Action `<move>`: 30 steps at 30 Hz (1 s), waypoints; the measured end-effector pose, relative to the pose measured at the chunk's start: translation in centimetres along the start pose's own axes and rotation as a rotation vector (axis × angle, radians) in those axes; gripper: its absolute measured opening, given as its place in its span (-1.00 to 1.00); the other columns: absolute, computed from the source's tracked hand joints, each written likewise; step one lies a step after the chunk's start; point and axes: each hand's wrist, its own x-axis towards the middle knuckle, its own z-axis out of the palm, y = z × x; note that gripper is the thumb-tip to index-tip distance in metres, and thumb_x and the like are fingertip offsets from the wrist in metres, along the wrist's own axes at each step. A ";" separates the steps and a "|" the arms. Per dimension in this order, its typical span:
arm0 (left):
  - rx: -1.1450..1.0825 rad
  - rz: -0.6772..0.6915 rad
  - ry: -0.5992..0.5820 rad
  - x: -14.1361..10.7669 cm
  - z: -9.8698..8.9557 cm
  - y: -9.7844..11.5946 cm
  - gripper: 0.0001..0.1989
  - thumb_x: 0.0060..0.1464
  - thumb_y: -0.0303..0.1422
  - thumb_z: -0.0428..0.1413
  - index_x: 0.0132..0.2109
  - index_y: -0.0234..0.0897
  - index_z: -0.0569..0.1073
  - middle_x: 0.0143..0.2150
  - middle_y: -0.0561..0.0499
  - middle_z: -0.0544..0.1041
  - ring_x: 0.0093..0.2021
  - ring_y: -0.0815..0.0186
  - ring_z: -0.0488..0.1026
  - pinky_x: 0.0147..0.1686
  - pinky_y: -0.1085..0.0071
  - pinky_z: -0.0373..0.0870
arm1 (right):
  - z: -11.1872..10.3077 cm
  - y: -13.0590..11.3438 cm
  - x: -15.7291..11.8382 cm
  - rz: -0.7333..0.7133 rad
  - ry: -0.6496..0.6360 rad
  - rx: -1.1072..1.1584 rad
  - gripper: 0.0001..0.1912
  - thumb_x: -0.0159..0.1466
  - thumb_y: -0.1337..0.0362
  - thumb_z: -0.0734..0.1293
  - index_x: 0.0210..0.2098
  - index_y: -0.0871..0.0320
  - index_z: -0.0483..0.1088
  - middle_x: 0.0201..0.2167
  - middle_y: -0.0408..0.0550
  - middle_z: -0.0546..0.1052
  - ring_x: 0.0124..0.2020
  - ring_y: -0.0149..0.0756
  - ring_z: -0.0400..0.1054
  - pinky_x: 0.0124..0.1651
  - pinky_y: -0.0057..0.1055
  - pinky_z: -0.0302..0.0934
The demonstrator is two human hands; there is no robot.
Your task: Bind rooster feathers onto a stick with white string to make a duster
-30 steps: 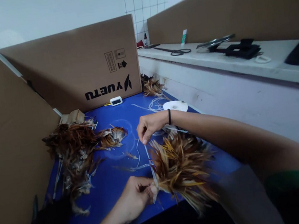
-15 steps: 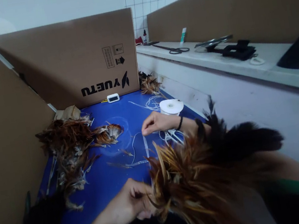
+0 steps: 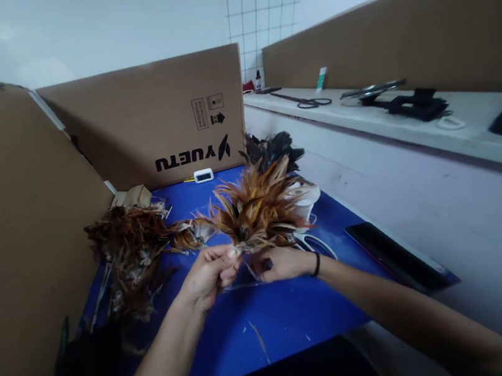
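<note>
My left hand (image 3: pixel 210 276) is closed around the narrow end of a bundle of brown feathers (image 3: pixel 258 206), whose plumes point away from me, darker at the far tip. Just right of that end, my right hand (image 3: pixel 285 262) has its fingers curled together on a thin translucent strip (image 3: pixel 251 272); its fingertips are partly hidden. The strip runs close to the bound end of the bundle. Behind the plumes, a white spool (image 3: pixel 308 197) shows only in part. White-handled scissors (image 3: pixel 320 245) lie beyond my right wrist, their blades covered.
Loose brown feathers (image 3: pixel 131 237) are heaped at the left of the blue table (image 3: pixel 237 347), with dark feathers (image 3: pixel 88 363) nearer me. Cardboard walls (image 3: pixel 141 116) stand at the left and back. A black phone-like slab (image 3: pixel 397 254) lies at the right edge, below a shelf (image 3: pixel 362 108).
The feather bundle has swung from near my body on the right to over the table, plumes now pointing away. My right hand has come down beside my left at the bundle's base.
</note>
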 end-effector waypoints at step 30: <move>-0.031 0.048 0.258 3.9 -2.0 -1.4 -0.71 -0.21 -0.30 0.26 -0.57 -0.39 0.34 -0.72 0.18 0.13 -0.71 0.63 -0.08 -0.70 0.56 -0.27 | 1.6 -2.6 0.2 -0.247 0.698 0.840 -0.69 0.31 0.10 0.13 -0.48 0.14 0.20 -0.44 -0.09 0.42 -0.28 -0.30 0.39 -0.15 -0.25 0.31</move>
